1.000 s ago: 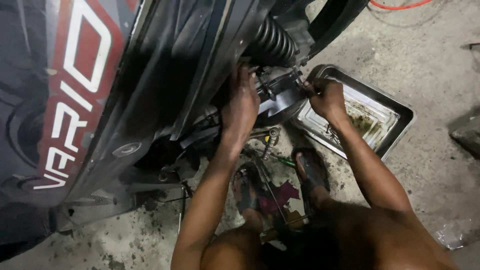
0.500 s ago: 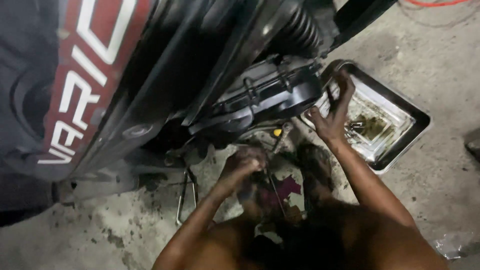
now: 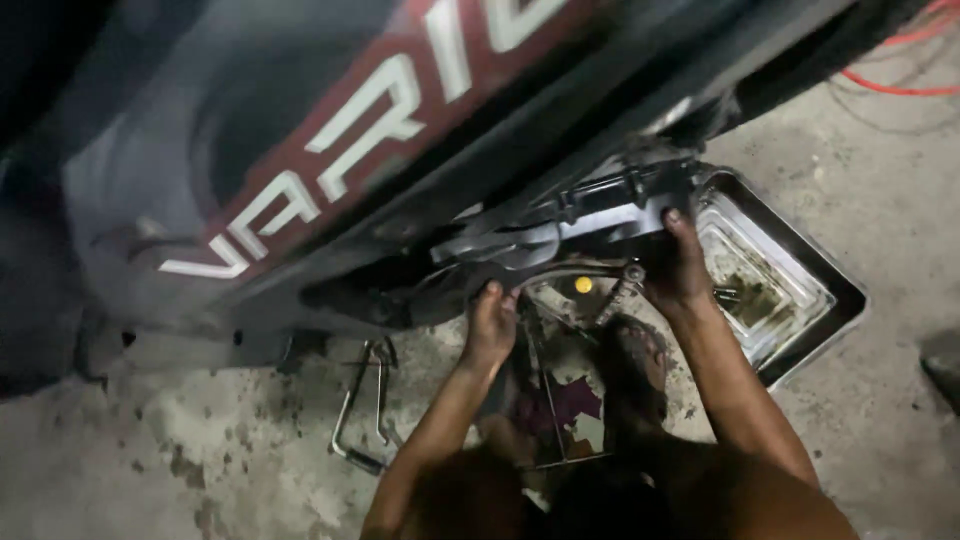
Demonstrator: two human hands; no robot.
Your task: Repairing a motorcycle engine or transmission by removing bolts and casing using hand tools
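Head view: scooter body (image 3: 330, 180) overhangs hands; metal tray (image 3: 800, 290) beside right hand (image 3: 680, 265).

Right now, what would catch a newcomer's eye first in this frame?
The scooter's dark body panel with its red stripe fills the upper left. Below it, the left hand and right hand reach up to the black engine casing. A shiny metal tray lies on the concrete at right.

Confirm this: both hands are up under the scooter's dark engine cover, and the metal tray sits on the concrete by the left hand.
Not quite. In the head view the metal tray sits by the right hand, not the left hand. Both hands do reach up under the scooter's dark engine cover, and the tray is on the concrete.
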